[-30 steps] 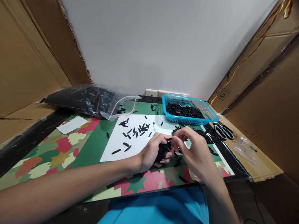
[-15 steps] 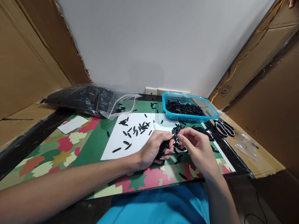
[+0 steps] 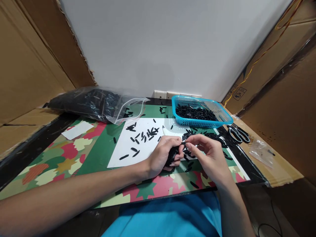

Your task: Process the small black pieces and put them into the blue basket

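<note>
Cardboard walls (image 3: 32, 65) box the desk in on both sides, white wall behind; the desk itself wears a mat (image 3: 61, 158) with a leaf print in red, green and cream; on the mat lies a white sheet (image 3: 128, 149) peppered with loose black pieces (image 3: 145, 135).

Far left, a clear zip bag (image 3: 98, 103) stuffed with more of the same black bits lies on its side, mouth open toward the sheet, a few spilled out just beside it; far right, a blue basket (image 3: 225, 118) holds another heap; scissors (image 3: 238, 133) lie just right of the basket on the black border; a small empty-looking plastic pouch (image 3: 260, 151) sits further right on the cardboard; a scrap of white paper (image 3: 77, 130) lies on the left part of the mat.

Now the hands, both over the near edge of the sheet; left hand (image 3: 161, 156) is curled shut around a bundle (image 3: 172, 154) of black pieces, fingers wrapped tight, resting on the mat; right hand (image 3: 209, 158) has thumb and forefinger pressed together on one single piece (image 3: 184, 143) right at the top of the bundle, other fingers loosely curled; the two hands are touching at the fingertips; a small pile (image 3: 212, 138) of black bits sits just behind the right hand.
</note>
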The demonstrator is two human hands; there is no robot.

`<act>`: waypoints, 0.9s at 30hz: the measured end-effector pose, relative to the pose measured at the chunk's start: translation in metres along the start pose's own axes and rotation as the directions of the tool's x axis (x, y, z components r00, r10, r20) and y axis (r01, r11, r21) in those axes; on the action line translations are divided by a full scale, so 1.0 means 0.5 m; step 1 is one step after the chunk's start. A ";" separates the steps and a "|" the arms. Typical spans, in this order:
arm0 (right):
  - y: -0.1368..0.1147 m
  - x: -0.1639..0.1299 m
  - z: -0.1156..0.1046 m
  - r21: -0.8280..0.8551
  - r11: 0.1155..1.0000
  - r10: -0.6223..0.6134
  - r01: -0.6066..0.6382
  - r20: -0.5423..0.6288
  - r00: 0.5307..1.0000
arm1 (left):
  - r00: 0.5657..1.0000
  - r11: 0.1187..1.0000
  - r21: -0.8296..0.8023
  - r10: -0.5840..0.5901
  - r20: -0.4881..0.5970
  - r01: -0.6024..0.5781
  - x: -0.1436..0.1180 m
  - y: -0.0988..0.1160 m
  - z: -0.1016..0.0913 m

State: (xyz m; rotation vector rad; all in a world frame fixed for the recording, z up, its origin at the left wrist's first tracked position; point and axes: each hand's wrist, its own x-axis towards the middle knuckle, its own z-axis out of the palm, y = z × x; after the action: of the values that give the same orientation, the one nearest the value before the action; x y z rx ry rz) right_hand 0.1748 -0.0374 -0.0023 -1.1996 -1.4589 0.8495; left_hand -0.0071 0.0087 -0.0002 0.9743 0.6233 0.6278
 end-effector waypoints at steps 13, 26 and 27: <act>0.008 0.000 -0.002 -0.002 1.000 0.004 -0.004 -0.016 1.000 | 1.000 1.000 0.005 0.013 0.007 -0.013 0.001 -0.002 0.002; -0.003 0.001 0.009 -0.011 0.999 -0.049 0.048 -0.058 0.997 | 1.000 0.999 0.036 0.026 0.016 -0.026 0.002 -0.002 -0.004; -0.002 0.002 0.010 -0.011 0.999 -0.048 0.047 -0.051 0.998 | 1.000 0.999 0.036 0.024 0.013 -0.024 0.002 -0.002 -0.005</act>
State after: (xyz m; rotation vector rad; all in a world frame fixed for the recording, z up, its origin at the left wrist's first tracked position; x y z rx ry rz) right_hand 0.1696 -0.0363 -0.0020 -1.1811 -1.4455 0.7747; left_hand -0.0081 0.0105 -0.0026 1.0200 0.6142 0.6327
